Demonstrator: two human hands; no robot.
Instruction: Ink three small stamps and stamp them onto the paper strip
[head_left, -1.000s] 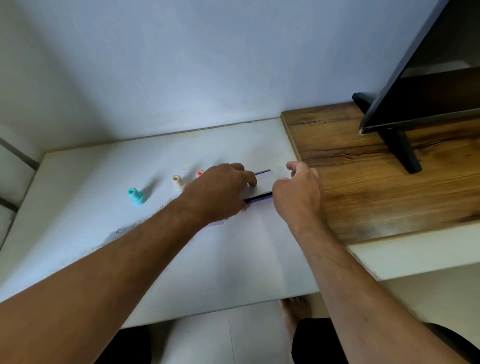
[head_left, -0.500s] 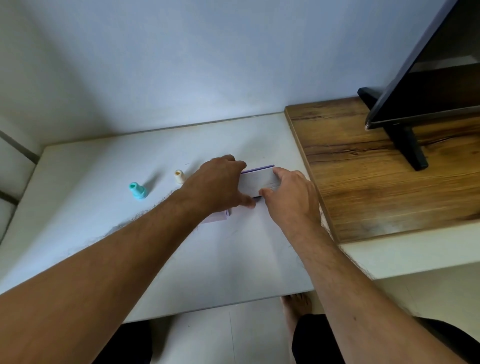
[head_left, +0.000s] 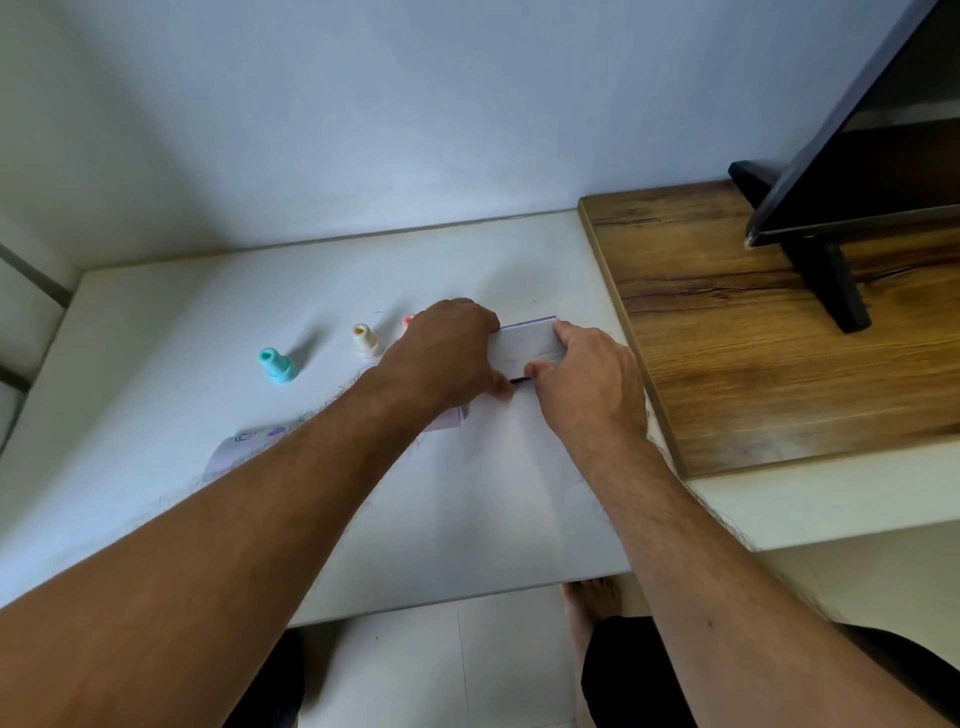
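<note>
Ink pad (head_left: 527, 345), near the bench's right edge, pinched at both ends by left hand (head_left: 447, 353) and right hand (head_left: 587, 379), presumably for handling its lid.

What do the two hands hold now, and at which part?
Both grip the ink pad case: left hand at its left end, right hand at its right end.

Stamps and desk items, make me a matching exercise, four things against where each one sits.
Things:
1. teal plastic stamp
2. cream plastic stamp
3. white flat ink pad case
4. white paper strip with purple marks

Places:
A. between both hands
B. leftmost, standing alone
C. partly under the left forearm
D. just left of the left hand

Pairs: 1-B, 2-D, 3-A, 4-C
</note>
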